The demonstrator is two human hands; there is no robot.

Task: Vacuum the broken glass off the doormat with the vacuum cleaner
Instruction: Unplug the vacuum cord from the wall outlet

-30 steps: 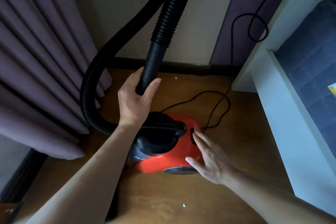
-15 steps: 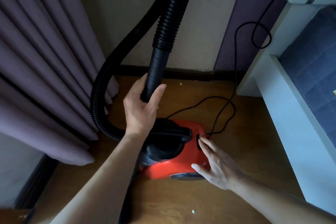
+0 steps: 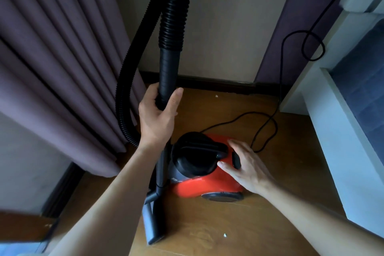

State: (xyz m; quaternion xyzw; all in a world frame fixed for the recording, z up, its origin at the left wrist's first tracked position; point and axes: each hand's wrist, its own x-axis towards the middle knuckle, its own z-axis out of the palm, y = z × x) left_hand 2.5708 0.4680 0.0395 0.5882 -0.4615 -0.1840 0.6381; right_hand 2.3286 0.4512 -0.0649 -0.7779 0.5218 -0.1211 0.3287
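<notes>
A red canister vacuum cleaner [image 3: 204, 185] with a black top and handle sits on the wooden floor. Its ribbed black hose [image 3: 172, 16] loops up out of view and comes down as a smooth black tube. My left hand [image 3: 156, 117] grips that tube just above the canister. The tube runs down to a grey nozzle [image 3: 152, 227] near the floor. My right hand [image 3: 248, 167] lies with straight fingers on the red body, around the black switch [image 3: 236, 160]. No doormat or glass is in view.
Purple curtains [image 3: 58, 64] hang at the left, close to the hose. A black power cord [image 3: 278, 110] trails from the canister up the wall. A white bed frame [image 3: 336, 151] with blue bedding stands at the right. Small white specks lie on the floor.
The view has tilted down, bringing the nozzle into sight. My right hand has slid up over the switch, its fingers now reaching toward the black handle. My left hand keeps its grip.
</notes>
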